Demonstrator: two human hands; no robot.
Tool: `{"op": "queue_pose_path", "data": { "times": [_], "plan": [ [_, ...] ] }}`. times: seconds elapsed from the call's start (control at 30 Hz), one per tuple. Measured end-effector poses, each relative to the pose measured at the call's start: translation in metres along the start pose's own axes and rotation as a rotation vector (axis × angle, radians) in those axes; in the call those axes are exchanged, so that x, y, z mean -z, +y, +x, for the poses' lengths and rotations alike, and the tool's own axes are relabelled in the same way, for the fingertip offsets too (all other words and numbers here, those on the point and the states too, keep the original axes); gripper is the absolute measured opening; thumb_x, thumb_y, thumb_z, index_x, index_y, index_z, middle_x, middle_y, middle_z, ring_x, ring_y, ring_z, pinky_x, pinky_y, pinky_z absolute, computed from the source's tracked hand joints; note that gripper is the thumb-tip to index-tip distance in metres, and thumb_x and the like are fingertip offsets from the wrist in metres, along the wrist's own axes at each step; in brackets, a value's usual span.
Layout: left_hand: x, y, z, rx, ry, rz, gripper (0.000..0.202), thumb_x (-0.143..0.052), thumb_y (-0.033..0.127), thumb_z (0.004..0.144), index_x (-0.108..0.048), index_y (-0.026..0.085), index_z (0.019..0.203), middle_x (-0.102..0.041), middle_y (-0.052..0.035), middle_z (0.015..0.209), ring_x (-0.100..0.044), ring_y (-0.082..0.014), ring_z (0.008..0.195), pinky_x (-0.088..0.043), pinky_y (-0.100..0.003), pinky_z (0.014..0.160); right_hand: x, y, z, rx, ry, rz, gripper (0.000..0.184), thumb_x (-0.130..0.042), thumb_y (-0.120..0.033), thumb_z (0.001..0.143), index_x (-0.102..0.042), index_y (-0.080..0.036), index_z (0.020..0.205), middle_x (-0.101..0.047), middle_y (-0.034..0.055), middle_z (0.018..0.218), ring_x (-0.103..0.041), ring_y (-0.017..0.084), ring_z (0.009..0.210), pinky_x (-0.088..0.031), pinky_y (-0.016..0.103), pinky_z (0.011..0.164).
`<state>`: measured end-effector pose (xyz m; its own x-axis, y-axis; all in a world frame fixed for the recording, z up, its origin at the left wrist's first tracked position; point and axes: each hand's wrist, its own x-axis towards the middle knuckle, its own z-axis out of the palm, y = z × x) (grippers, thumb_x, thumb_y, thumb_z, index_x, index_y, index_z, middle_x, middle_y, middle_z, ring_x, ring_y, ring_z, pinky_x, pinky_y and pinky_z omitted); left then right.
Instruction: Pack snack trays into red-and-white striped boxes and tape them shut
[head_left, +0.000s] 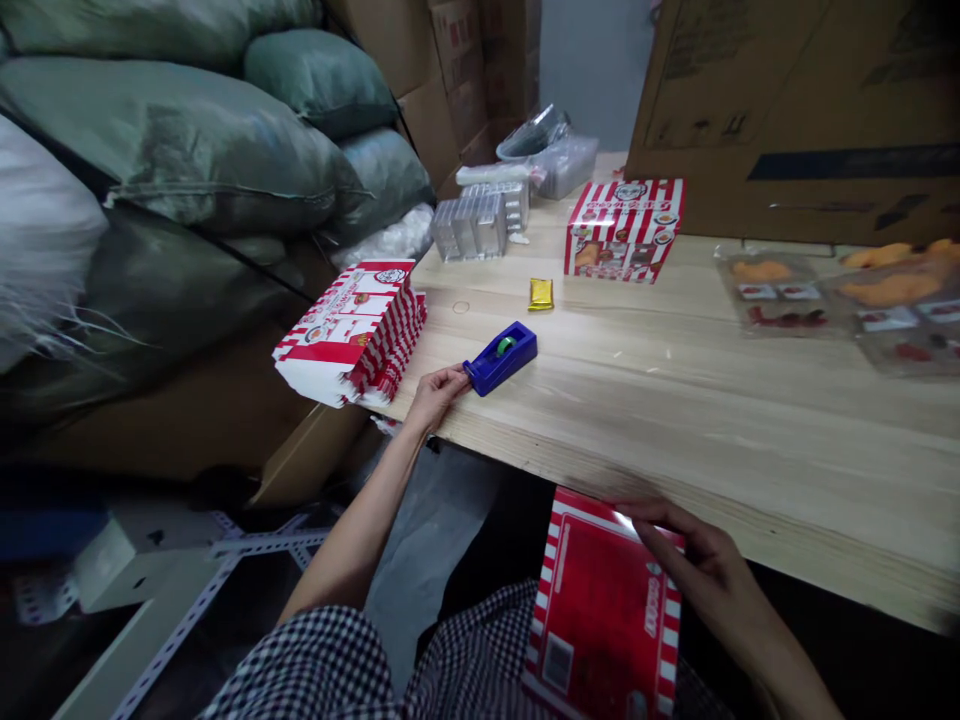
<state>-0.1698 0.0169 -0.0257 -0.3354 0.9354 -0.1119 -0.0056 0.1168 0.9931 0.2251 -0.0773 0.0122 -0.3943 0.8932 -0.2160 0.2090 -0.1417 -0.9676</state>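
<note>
Tape dispenser (504,360), blue, one: sits just inside the near edge of the tabletop (750,440), towards its left near corner, cutter end facing that corner, an angle that seems to suit the left arm's reach.

Left hand (439,392): fingers drawn together at the cutter end; whether they pinch tape or only touch the dispenser cannot be told.

Red carton (604,610), striped borders, one: tilted in front of the near edge, over the lap, which probably helps steady it.

Right hand (697,560): partly closed about the carton's upper right corner, thumb lying across the printed face; blur hides the far fingers. This hold apparently leaves most of that face uncovered.

Carton stack (352,330): at the left near corner, seemingly kept there for easy reach.

Gold sachet (541,294), one: beyond the dispenser, lying apart.

Striped box (625,232), one: standing towards the far edge, likely out of the way.
</note>
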Motion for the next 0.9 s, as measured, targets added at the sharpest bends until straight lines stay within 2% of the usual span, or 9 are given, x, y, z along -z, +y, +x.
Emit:
{"op": "queue_pose_path", "data": {
  "times": [0.1, 0.23, 0.37, 0.43, 0.5, 0.57, 0.67, 0.77, 0.9],
  "plan": [
    [-0.003, -0.009, 0.0, -0.036, 0.073, 0.072, 0.03, -0.08, 0.04, 0.069, -0.07, 0.012, 0.075, -0.07, -0.0145, 0.125, -0.069, -0.0233, 0.102, -0.053, -0.036, 0.093, -0.004, -0.004, -0.003, 0.014, 0.037, 0.007, 0.03, -0.068, -0.048, 0.09, -0.077, -0.028, 0.11, -0.073, 0.009, 0.124, -0.065, 0.031, 0.119, -0.049, 0.043, 0.106],
    [-0.002, -0.006, -0.004, -0.067, 0.17, 0.2, 0.019, -0.078, 0.032, 0.068, -0.071, 0.014, 0.069, -0.077, -0.0117, 0.107, -0.067, -0.0246, 0.102, -0.051, -0.033, 0.091, -0.001, -0.009, -0.013, 0.057, 0.063, 0.032, 0.022, -0.069, -0.045, 0.09, -0.079, -0.029, 0.101, -0.075, 0.0075, 0.117, -0.067, 0.03, 0.115, -0.051, 0.042, 0.103],
    [-0.008, 0.009, -0.031, -0.088, 0.236, 0.249, 0.021, -0.075, 0.035, 0.072, -0.071, 0.014, 0.076, -0.077, -0.009, 0.089, -0.068, -0.0231, 0.088, -0.052, -0.032, 0.082, 0.005, -0.013, -0.022, 0.082, 0.134, 0.042, 0.016, -0.07, -0.04, 0.09, -0.079, -0.03, 0.1, -0.076, 0.0064, 0.114, -0.068, 0.029, 0.113, -0.052, 0.043, 0.102],
    [-0.023, 0.024, -0.06, -0.106, 0.233, 0.219, 0.027, -0.071, 0.041, 0.079, -0.07, 0.015, 0.084, -0.075, -0.0073, 0.088, -0.068, -0.0211, 0.084, -0.053, -0.031, 0.078, 0.004, -0.019, -0.026, 0.145, 0.221, 0.046, 0.013, -0.069, -0.036, 0.092, -0.078, -0.032, 0.1, -0.075, 0.0049, 0.116, -0.067, 0.028, 0.114, -0.051, 0.044, 0.104],
    [-0.049, 0.043, -0.099, -0.128, 0.186, 0.147, 0.029, -0.066, 0.046, 0.085, -0.069, 0.017, 0.09, -0.075, -0.0048, 0.09, -0.068, -0.0182, 0.084, -0.054, -0.029, 0.08, 0.0, -0.028, -0.03, 0.239, 0.309, 0.011, 0.014, -0.066, -0.03, 0.094, -0.077, -0.034, 0.102, -0.073, 0.0033, 0.123, -0.065, 0.027, 0.119, -0.048, 0.046, 0.107],
    [-0.081, 0.062, -0.141, -0.083, 0.032, -0.048, 0.023, -0.069, 0.042, 0.087, -0.07, 0.019, 0.091, -0.074, -0.0034, 0.086, -0.067, -0.0163, 0.08, -0.053, -0.028, 0.08, -0.009, -0.036, -0.031, 0.337, 0.36, -0.074, 0.02, -0.062, -0.024, 0.096, -0.075, -0.035, 0.107, -0.069, 0.0021, 0.129, -0.063, 0.026, 0.122, -0.047, 0.047, 0.109],
    [-0.126, 0.078, -0.19, 0.135, -0.22, -0.231, 0.024, -0.071, 0.042, 0.086, -0.072, 0.02, 0.08, -0.074, -0.0044, 0.075, -0.066, -0.0169, 0.069, -0.054, -0.03, 0.072, -0.024, -0.038, -0.031, 0.462, 0.351, -0.201, 0.035, -0.058, -0.015, 0.097, -0.071, -0.038, 0.121, -0.065, 0.0015, 0.135, -0.062, 0.025, 0.124, -0.051, 0.046, 0.106],
    [-0.15, 0.069, -0.204, 0.256, -0.247, -0.327, 0.023, -0.075, 0.04, 0.084, -0.074, 0.018, 0.078, -0.074, -0.0046, 0.072, -0.065, -0.0147, 0.064, -0.053, -0.028, 0.069, -0.036, -0.024, -0.03, 0.549, 0.308, -0.274, 0.047, -0.055, -0.008, 0.096, -0.066, -0.037, 0.131, -0.062, 0.0024, 0.139, -0.061, 0.026, 0.125, -0.055, 0.046, 0.102],
    [-0.153, 0.047, -0.196, 0.326, -0.198, -0.32, 0.025, -0.078, 0.038, 0.08, -0.073, 0.015, 0.073, -0.072, -0.004, 0.067, -0.062, -0.0113, 0.058, -0.05, -0.024, 0.064, -0.042, -0.005, -0.025, 0.598, 0.32, -0.337, 0.048, -0.055, -0.005, 0.096, -0.064, -0.034, 0.133, -0.063, 0.004, 0.138, -0.064, 0.025, 0.123, -0.058, 0.045, 0.101]
  ]
}}
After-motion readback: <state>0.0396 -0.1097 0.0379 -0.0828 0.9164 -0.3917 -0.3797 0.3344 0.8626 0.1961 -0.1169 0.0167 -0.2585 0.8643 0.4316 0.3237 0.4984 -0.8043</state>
